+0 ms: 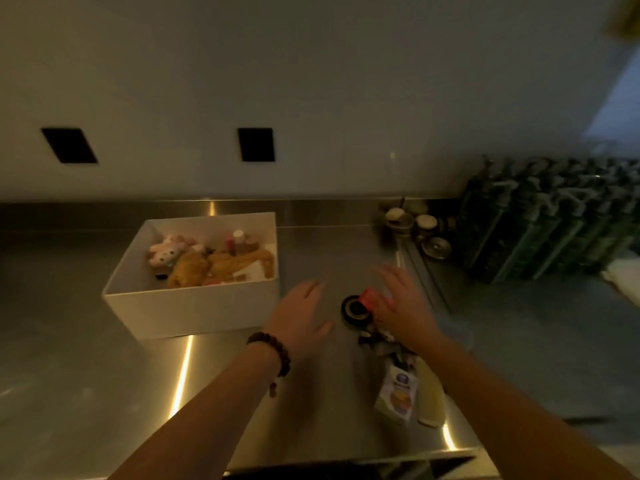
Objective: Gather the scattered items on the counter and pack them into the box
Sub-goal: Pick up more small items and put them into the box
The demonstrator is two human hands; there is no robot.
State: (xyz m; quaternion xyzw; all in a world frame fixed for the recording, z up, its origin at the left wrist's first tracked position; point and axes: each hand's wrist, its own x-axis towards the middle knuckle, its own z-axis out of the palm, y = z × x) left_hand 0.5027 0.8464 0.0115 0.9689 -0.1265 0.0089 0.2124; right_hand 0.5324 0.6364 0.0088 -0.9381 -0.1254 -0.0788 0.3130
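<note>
A white open box (194,306) stands on the steel counter at left, holding a pink plush toy (166,252), brown plush toys (214,265) and small bottles. Right of it my left hand (301,320), with a bead bracelet on the wrist, hovers flat with its fingers straight. My right hand (401,303) reaches over a small red item (369,297); motion blur hides whether the fingers grip it. A black round tape roll (353,308) lies between the hands. Nearer me lie a dark small object (375,339), a printed packet (398,396) and a pale flat piece (431,393).
Dark green bottles with pumps (554,220) crowd the back right. Small jars and lids (419,226) stand beside them near the wall. Two black outlets (256,144) sit in the wall. The counter's front edge (346,465) runs just below the packet.
</note>
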